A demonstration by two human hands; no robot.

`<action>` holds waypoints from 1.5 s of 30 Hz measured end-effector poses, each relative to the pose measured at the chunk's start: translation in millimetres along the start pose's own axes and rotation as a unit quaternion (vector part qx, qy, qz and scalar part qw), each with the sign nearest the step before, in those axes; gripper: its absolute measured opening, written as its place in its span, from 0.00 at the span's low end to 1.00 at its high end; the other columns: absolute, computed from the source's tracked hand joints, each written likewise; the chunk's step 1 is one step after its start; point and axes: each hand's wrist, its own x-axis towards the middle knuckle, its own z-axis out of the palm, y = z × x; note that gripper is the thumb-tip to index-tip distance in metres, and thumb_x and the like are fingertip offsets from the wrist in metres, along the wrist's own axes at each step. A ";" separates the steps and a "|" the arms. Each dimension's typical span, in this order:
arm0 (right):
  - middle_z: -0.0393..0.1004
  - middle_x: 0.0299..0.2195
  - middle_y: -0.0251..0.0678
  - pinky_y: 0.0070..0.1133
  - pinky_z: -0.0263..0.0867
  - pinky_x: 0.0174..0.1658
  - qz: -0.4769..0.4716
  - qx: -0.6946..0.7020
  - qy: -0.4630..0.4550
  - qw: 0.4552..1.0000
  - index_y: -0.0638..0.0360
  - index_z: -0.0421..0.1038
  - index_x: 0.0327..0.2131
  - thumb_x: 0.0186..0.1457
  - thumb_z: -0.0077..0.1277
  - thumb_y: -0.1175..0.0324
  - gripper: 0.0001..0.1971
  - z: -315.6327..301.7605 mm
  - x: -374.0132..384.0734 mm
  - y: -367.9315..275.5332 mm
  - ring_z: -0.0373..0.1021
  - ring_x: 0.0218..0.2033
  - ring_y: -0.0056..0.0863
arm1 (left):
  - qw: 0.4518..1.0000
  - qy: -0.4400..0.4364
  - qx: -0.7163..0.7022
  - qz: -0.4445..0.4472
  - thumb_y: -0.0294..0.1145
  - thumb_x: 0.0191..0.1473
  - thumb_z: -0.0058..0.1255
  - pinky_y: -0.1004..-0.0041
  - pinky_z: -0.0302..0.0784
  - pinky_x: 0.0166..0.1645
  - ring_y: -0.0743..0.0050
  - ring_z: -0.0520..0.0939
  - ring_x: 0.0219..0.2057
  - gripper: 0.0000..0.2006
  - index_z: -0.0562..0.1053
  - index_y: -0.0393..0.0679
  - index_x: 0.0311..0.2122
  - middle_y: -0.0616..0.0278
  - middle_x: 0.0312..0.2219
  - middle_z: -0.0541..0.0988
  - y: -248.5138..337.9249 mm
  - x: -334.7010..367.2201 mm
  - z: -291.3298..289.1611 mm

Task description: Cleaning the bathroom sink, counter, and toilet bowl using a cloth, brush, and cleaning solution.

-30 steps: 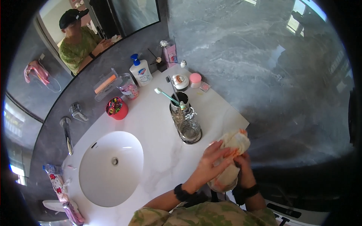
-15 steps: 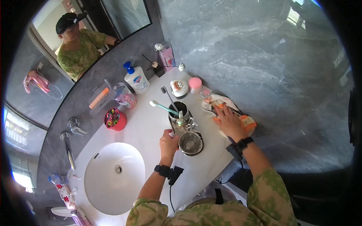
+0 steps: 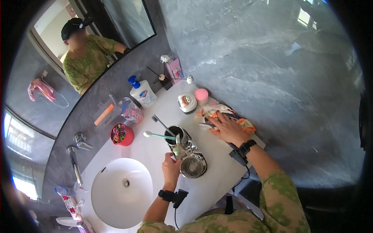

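My left hand [image 3: 171, 169] grips the left side of a shiny silver toothbrush holder [image 3: 200, 157]. One round cup of it holds a grey toothbrush [image 3: 161, 123] and a mint-green toothbrush [image 3: 159, 135]; the round cup nearer me [image 3: 193, 167] holds no brush. The fingertips on the holder are partly hidden. With fingers spread, my right hand [image 3: 230, 130] presses on a crumpled white and orange cloth [image 3: 206, 116] on the white counter, right of the holder. Beyond the cloth stand a pink-lidded jar [image 3: 201, 95] and a white round container with a cartoon face [image 3: 187, 103].
A white basin [image 3: 122, 209] with a chrome tap [image 3: 73, 163] lies left. Along the mirror stand a red cup of hair ties [image 3: 122, 134], a clear tub [image 3: 131, 110], a blue-pump soap bottle [image 3: 143, 94] and a reed diffuser [image 3: 166, 81]. A grey wall [image 3: 272, 77] bounds the right.
My right hand and the cloth have slid left, nearer the pink-lidded jar. The holder, with my left hand on it, has come slightly toward me. The view has tilted a little.
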 end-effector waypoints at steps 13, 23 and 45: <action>0.53 0.54 0.43 0.38 0.54 0.48 0.058 -0.015 -0.020 0.998 0.44 0.56 0.53 0.50 0.45 0.52 0.27 20.6 91.7 -8.0 0.53 0.54 0.37 | 1.000 -0.001 0.020 0.007 0.29 0.42 0.51 0.62 0.72 0.29 0.53 0.77 0.21 0.15 0.64 0.39 0.36 0.52 0.17 0.74 -8.7 -3.1 5.8; 0.59 0.45 0.47 0.33 0.59 0.47 0.089 0.019 0.075 0.993 0.53 0.63 0.47 0.49 0.49 0.58 0.22 -16.2 -24.2 9.7 0.57 0.49 0.42 | 0.998 -0.039 -0.042 0.025 0.26 0.41 0.49 0.68 0.71 0.16 0.62 0.76 0.13 0.15 0.64 0.35 0.38 0.53 0.15 0.72 12.0 13.7 14.4; 0.57 0.38 0.42 0.33 0.62 0.42 0.267 0.038 0.012 0.963 0.51 0.63 0.45 0.36 0.59 0.60 0.29 -50.5 -195.5 -17.2 0.60 0.44 0.43 | 0.996 -0.046 -0.070 -0.017 0.27 0.40 0.46 0.62 0.74 0.22 0.53 0.77 0.16 0.12 0.62 0.33 0.31 0.44 0.18 0.74 102.4 33.2 117.5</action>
